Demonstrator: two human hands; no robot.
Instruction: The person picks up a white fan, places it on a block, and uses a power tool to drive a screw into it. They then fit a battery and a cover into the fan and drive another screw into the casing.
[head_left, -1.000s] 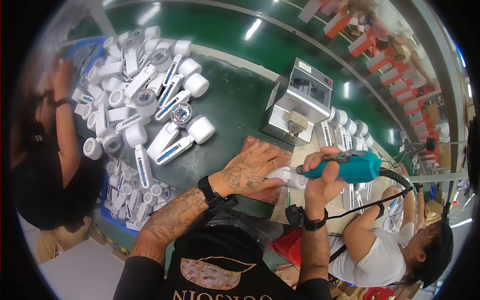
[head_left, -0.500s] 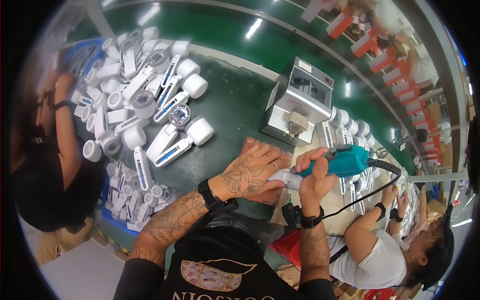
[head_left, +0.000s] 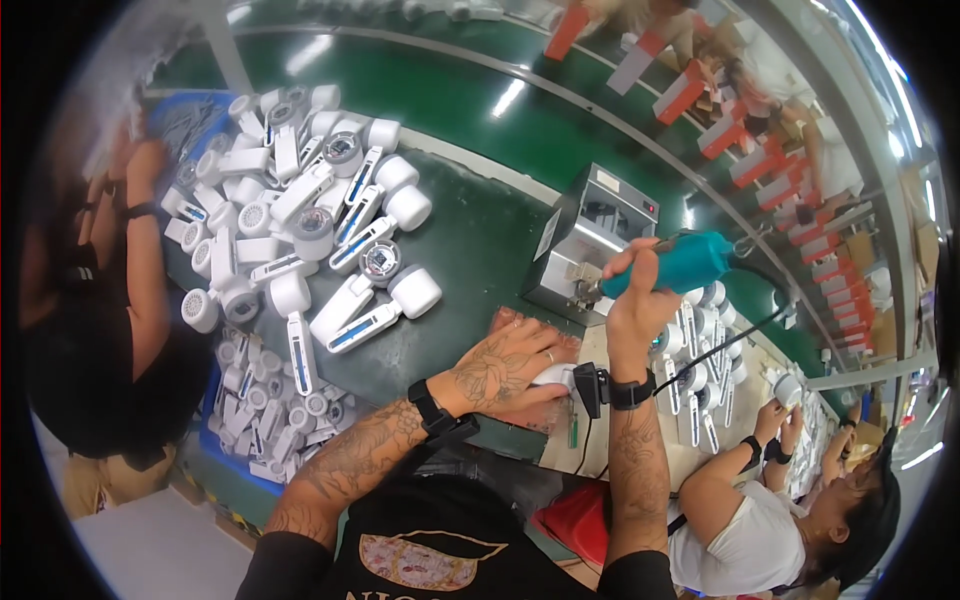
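Note:
My right hand is wrapped round a teal electric screwdriver, raised with its tip at the front of a grey metal screw feeder. A dark cable trails from the screwdriver's rear end. Lower down, my left hand lies over a white plastic piece on a reddish mat. Only the piece's right end shows past the fingers; the rest is hidden beneath the palm and behind my right wrist.
White handheld fan bodies are heaped at the left of the green table, with more in a blue bin below. Further ones lie to the right. Co-workers sit on both sides; the right one holds a white part.
My right hand has lifted the screwdriver up and away from the white piece to the screw feeder. My left hand stays on the piece. The view has shifted slightly.

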